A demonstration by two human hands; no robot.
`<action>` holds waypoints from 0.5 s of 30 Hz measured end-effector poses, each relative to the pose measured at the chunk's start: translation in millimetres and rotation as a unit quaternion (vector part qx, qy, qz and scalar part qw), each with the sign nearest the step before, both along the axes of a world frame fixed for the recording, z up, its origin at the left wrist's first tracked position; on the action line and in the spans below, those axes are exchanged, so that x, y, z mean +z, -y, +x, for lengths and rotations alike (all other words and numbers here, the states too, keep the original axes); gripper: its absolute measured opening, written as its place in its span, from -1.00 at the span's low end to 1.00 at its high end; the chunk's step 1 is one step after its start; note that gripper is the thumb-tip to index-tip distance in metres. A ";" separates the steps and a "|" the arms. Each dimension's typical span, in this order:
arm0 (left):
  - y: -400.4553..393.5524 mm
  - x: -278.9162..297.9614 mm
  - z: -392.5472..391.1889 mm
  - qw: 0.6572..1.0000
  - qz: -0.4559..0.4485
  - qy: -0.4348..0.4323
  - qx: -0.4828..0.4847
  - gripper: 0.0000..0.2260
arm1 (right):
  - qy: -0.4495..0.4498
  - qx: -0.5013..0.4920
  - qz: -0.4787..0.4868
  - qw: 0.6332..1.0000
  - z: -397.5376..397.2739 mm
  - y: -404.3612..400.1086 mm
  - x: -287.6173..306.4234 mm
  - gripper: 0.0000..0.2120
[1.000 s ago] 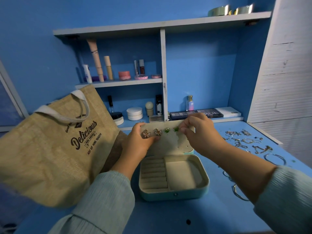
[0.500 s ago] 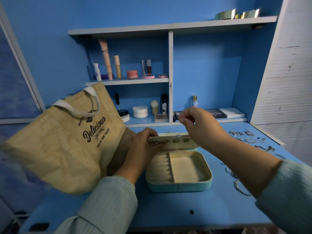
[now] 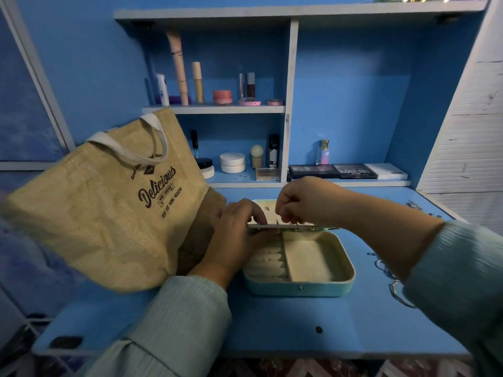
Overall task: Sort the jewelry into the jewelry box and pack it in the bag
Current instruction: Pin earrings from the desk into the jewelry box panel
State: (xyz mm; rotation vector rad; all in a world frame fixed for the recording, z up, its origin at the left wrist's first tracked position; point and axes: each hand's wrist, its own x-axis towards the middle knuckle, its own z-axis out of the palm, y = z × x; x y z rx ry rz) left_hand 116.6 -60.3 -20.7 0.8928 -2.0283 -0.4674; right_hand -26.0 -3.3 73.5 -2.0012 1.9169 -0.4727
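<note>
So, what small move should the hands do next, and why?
Probably the right hand should press its small piece onto a post under the earring flap. The left hand holds the flap level above the open box, and posts stick out below it.

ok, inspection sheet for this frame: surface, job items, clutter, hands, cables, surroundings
Surface: blue desk, a dark spot near the front edge.
Job items: teal jewelry box open, cream compartments look empty; earring panel seen edge-on above it. Jute bag stands left of the box. Loose jewelry lies right of the box.
Clutter: cosmetics and eyeshadow palettes on the shelves.
Hands: left hand holds the panel's left end; right hand above the panel, fingers curled, whether they pinch anything I can't tell.
Cables: nothing seen.
Surroundings: blue wall, white shelf unit, white slatted panel at right.
</note>
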 end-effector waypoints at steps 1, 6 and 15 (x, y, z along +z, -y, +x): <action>0.4 -0.5 0.5 1.000 -0.013 -0.005 -0.004 -0.67 | -0.008 0.005 0.007 1.000 0.9 1.2 -0.5 -0.88; 0.8 -1.6 2.1 0.999 -0.050 -0.014 -0.016 -0.71 | -0.001 0.023 0.035 0.999 1.8 5.9 -1.5 -0.89; 3.1 -4.8 4.3 0.998 -0.064 0.022 -0.016 -0.73 | -0.037 0.048 0.054 0.997 2.1 8.4 -2.0 -0.90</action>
